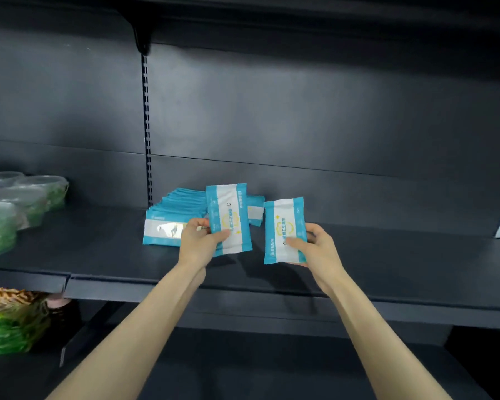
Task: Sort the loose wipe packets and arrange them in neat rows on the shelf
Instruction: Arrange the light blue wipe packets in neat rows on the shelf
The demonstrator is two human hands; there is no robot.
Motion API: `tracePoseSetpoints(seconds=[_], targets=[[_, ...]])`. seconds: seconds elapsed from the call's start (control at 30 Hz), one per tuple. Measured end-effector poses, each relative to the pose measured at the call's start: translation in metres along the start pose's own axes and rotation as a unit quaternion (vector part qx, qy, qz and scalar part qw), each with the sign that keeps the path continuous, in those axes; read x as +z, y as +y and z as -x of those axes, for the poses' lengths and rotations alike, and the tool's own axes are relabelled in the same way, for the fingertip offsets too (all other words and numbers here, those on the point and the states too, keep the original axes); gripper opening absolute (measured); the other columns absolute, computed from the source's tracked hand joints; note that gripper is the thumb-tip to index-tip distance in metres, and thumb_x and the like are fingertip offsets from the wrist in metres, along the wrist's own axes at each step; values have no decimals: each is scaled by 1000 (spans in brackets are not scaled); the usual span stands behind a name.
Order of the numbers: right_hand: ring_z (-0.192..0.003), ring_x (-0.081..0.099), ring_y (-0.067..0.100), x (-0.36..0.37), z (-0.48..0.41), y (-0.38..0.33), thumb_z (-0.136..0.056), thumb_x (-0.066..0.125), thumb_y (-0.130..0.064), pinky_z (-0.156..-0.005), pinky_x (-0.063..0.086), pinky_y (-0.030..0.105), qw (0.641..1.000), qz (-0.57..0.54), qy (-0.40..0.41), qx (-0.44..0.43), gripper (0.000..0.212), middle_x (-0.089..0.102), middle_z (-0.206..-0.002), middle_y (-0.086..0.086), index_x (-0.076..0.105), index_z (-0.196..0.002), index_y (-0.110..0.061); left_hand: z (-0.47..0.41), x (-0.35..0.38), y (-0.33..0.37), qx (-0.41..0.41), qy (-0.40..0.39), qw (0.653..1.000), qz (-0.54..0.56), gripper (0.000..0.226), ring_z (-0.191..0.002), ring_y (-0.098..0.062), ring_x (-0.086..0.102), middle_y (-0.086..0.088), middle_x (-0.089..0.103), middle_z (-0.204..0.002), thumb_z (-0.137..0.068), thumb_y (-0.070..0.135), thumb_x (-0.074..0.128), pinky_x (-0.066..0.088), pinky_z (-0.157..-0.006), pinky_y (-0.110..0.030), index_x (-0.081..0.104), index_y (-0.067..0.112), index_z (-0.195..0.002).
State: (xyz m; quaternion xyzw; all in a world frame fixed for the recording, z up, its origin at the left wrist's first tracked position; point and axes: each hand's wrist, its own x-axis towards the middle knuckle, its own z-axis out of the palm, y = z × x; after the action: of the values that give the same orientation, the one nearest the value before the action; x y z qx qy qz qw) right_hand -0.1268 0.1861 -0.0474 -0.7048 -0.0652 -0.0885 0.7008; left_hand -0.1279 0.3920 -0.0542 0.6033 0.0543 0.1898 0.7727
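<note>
the left hand [198, 241] gripped the left wipe packet [228, 217] at its lower left edge, thumb laid across the printed front and the other fingers curled out of sight behind it. the right hand [319, 251] clasped the right wipe packet [285, 229] the same way from the opposite side, thumb pressed on the lower front and fingers wrapped round the right edge and back. both packets were blue with a white centre panel and were held upright with their fronts to the camera, just beside each other but apart, the left one slightly higher and farther back. whether either bottom edge touched the shelf [387, 255] could not be told.

both forearms were bare and reached up from the bottom of the view, converging toward the packets.

behind the left hand a row of wipe packets [173, 215] stood packed together on the shelf, running back to the dark back panel [300, 111] beside the slotted upright [147, 125]. a few loose packets [256, 212] leaned behind the left wipe packet. far to the left on the same level sat clear tubs of greens [26, 203], and below them, on the lower level, lay green bagged goods [12, 327].
</note>
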Motion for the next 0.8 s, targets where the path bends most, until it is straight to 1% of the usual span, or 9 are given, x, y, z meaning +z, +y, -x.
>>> tracePoseSetpoints(seconds=[0.07, 0.13, 0.23, 0.3, 0.37, 0.5, 0.57, 0.67, 0.8], targets=[[-84, 69, 11, -3, -25, 4, -87, 64, 0, -66, 58, 27, 1000, 6, -5, -7, 25, 68, -101, -2, 55, -104, -16, -21, 16, -9, -46, 6, 998, 40, 27, -86, -18, 66, -8, 66, -107, -82, -8, 66, 54, -66, -29, 51, 9, -97], [-89, 68, 13, -6, -50, 9, -87, 63, 0, -73, 58, 29, 1000, 19, -10, -15, 25, 68, -103, -1, 56, -105, -16, -42, 31, -21, -90, 10, 993, 74, 28, -89, -17, 64, -6, 65, -107, -84, -6, 63, 53, -65, -29, 55, 8, -107], [-98, 66, 17, -12, -85, 16, -89, 62, -3, -74, 58, 33, 999, 35, -24, -18, 26, 66, -109, 1, 56, -111, -15, -70, 49, -41, -135, 11, 986, 92, 20, -99, -20, 62, -5, 65, -109, -90, 1, 58, 51, -75, -32, 57, 11, -108], [-99, 66, 19, -14, -107, 23, -90, 61, -3, -73, 58, 34, 998, 43, -36, -13, 27, 65, -110, 2, 56, -114, -14, -87, 58, -51, -142, 28, 988, 53, 13, -88, -14, 60, -3, 65, -108, -92, 5, 57, 47, -68, -25, 59, 14, -102], [-99, 66, 21, -15, -125, 31, -90, 62, -3, -74, 58, 36, 997, 57, -41, -12, 27, 65, -112, 4, 58, -115, -13, -100, 66, -60, -144, 35, 988, 42, 15, -81, -12, 59, -5, 65, -108, -92, 3, 58, 46, -61, -21, 60, 10, -104], [-101, 65, 20, -15, -161, 48, -89, 64, -4, -81, 57, 40, 994, 98, -55, -9, 26, 65, -113, 2, 60, -110, -19, -125, 79, -73, -156, 44, 986, 43, 21, -87, -17, 61, -9, 63, -107, -88, -6, 59, 53, -70, -24, 58, 3, -107], [-100, 65, 18, -13, -176, 55, -88, 65, -5, -84, 57, 41, 992, 116, -58, -8, 26, 66, -112, 1, 60, -105, -24, -138, 83, -78, -158, 53, 985, 48, 25, -85, -17, 61, -9, 62, -104, -86, -9, 60, 53, -78, -28, 57, 1, -108], [-100, 64, 14, -9, -194, 60, -88, 65, -7, -81, 57, 35, 986, 150, -69, -8, 27, 66, -113, -3, 60, -110, -23, -156, 88, -84, -148, 76, 986, 23, 30, -81, -16, 60, -8, 60, -100, -84, -13, 61, 52, -83, -30, 54, 5, -107], [-101, 62, 11, -7, -209, 61, -89, 64, -8, -75, 54, 24, 975, 206, -79, -27, 33, 64, -113, -4, 59, -120, -17, -179, 88, -96, -140, 93, 986, -16, 34, -96, -27, 63, -13, 62, -106, -78, -14, 66, 53, -77, -31, 56, 5, -103]])
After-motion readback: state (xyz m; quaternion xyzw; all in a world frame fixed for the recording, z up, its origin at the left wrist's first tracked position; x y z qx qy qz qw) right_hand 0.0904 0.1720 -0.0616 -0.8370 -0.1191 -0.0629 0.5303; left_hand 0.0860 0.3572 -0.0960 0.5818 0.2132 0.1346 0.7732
